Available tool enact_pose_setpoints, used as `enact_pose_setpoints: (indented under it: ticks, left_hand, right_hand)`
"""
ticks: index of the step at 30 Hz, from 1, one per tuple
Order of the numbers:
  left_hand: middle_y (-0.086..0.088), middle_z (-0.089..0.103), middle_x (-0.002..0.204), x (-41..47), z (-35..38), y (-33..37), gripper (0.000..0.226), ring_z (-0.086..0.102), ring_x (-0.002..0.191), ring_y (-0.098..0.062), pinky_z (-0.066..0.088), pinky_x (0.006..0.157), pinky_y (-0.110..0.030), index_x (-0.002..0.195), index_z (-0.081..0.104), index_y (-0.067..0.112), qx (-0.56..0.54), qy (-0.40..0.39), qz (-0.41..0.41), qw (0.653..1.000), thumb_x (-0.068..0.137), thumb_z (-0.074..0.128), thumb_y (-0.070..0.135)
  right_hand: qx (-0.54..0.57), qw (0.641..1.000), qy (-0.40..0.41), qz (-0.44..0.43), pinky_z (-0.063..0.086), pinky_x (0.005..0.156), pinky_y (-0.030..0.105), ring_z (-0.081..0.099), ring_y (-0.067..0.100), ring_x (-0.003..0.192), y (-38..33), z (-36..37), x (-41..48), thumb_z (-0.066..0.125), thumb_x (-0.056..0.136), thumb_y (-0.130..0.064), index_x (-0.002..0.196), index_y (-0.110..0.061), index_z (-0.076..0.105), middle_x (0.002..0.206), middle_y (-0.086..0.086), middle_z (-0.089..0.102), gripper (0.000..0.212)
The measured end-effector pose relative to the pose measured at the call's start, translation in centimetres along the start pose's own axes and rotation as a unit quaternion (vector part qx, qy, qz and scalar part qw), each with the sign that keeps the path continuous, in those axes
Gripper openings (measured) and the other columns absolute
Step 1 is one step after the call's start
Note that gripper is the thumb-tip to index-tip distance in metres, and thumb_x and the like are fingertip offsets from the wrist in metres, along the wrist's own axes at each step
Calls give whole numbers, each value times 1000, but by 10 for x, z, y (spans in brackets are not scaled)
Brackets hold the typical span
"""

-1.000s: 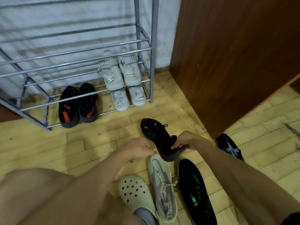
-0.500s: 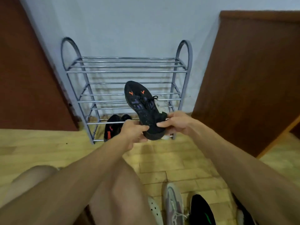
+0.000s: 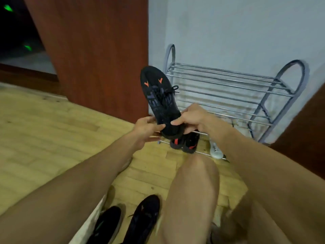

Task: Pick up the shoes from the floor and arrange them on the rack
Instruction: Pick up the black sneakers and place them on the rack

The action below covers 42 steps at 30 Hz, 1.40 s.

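A black sneaker (image 3: 159, 95) with orange marks on its toe is held in the air, toe pointing up and away, in front of the grey metal rack (image 3: 226, 90). My left hand (image 3: 146, 128) grips its heel from the left and my right hand (image 3: 190, 118) grips it from the right. On the rack's lowest tier stands a black and red pair (image 3: 185, 142), with a white shoe (image 3: 215, 151) partly hidden behind my right arm. On the floor near me lie a black shoe with green marks (image 3: 107, 224) and another black shoe (image 3: 143, 219).
A brown wooden panel (image 3: 98, 50) stands left of the rack and another brown panel (image 3: 302, 131) to its right. My bare knee (image 3: 195, 184) rises in the foreground. The floor (image 3: 44, 138) is light wooden planks. A dark opening lies at the far left.
The view has swung to the left, so the rack now sits at the right. Both hands still hold the black sneaker, raised from the floor a second ago.
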<state>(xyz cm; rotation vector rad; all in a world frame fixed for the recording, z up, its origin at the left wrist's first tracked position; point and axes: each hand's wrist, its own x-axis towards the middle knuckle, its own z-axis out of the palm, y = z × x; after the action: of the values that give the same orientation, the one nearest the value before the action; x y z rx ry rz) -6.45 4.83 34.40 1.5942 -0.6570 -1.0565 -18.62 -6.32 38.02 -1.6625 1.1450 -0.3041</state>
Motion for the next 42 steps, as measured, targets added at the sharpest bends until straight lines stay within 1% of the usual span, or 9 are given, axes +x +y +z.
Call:
enact_pose_setpoints:
  ticks: [4,7,13,17,19,23,30,34,42]
  left_hand:
    - [-13,66,119,2,-47,-60,50,64,92,-25,52,80,-36,136,50,14,-6,35,-21,999,90,64,28]
    - [-12,64,120,3,-79,-116,52,62,87,-23,50,71,-32,140,47,14,22,67,-63,995,94,53,39]
    - [-10,59,92,-2,-118,-229,48,55,65,-18,48,64,-32,127,52,-3,67,94,-226,967,96,51,32]
    - [-7,59,92,-7,-109,-288,21,59,74,-20,48,69,-30,112,54,10,131,68,-289,946,97,49,24]
    - [-7,61,91,-8,-96,-314,24,63,80,-24,47,66,-28,114,59,8,216,6,-299,929,98,46,20]
    - [-16,50,135,-10,-72,-356,56,52,121,-32,43,95,-37,138,41,5,341,-135,-334,868,95,51,38]
    - [-19,42,136,-34,-58,-404,76,44,126,-35,44,98,-41,139,34,5,492,-158,-342,785,79,68,39]
    - [-20,45,134,-40,-54,-408,73,49,122,-36,47,91,-38,136,34,5,474,-109,-347,802,77,71,29]
    - [-13,54,126,-54,-57,-385,53,61,107,-31,57,85,-41,132,48,-2,213,-120,-386,890,84,68,7]
  right_hand:
    - [56,996,-32,63,56,87,46,66,33,104,23,70,14,75,77,2,117,4,61,121,19,67,42]
    - [95,987,-61,115,51,96,49,57,37,121,42,114,28,73,81,1,129,1,54,139,13,55,52]
    - [123,970,-75,196,58,74,44,63,35,109,92,185,59,79,75,-2,123,0,58,129,13,60,53]
    - [152,951,-103,249,59,72,43,61,30,101,130,213,66,78,77,-3,125,-1,57,123,13,60,53]
    - [131,946,-121,272,58,73,44,62,34,109,149,215,70,77,78,-3,126,-1,57,130,16,59,53]
    - [69,945,-157,279,56,67,38,60,35,114,173,204,79,75,80,-6,133,-3,53,134,16,57,57]
    - [61,943,-160,284,57,54,35,62,38,113,191,193,79,77,77,-5,130,-2,55,133,16,58,57]
    - [66,937,-172,296,58,69,37,62,38,112,198,191,70,74,80,-4,130,-1,53,133,16,57,54]
    - [59,936,-164,304,57,86,42,65,39,107,192,177,55,75,80,-6,136,-3,50,137,16,54,61]
